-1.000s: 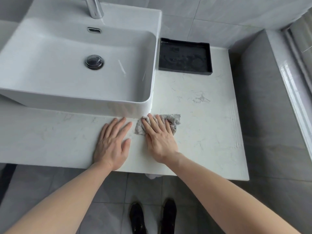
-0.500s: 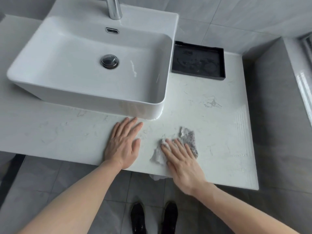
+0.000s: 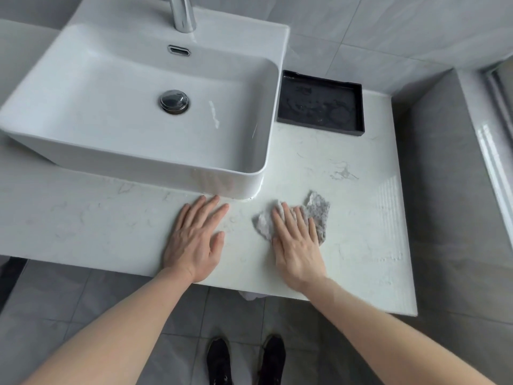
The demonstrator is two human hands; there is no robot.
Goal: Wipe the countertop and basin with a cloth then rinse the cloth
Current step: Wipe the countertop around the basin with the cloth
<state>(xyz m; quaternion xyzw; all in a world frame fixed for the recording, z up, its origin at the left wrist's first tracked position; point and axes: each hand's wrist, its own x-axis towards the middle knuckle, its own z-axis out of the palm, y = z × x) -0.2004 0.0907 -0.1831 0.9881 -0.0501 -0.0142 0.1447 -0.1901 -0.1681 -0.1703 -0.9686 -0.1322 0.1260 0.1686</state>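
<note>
A crumpled grey cloth (image 3: 316, 215) lies on the white marble countertop (image 3: 358, 232), just right of the basin's front corner. My right hand (image 3: 298, 245) presses flat on the cloth with straight fingers, covering its near half. My left hand (image 3: 195, 240) rests flat on the bare countertop beside it, fingertips close to the basin's front wall. The white rectangular basin (image 3: 244, 184) stands on the counter at the left, with a chrome drain plug (image 3: 174, 102) in its bottom and a chrome tap (image 3: 182, 13) behind.
A black tray (image 3: 358, 107) sits on the counter at the back, right of the basin. A grey wall ledge (image 3: 444, 190) bounds the counter on the right. The counter's front edge runs under my wrists; my dark shoes (image 3: 245, 359) stand on the grey floor tiles below.
My right hand slid the cloth from the basin's front corner toward me and to the right, then a little back up. The left hand stayed flat in place. The camera shifted.
</note>
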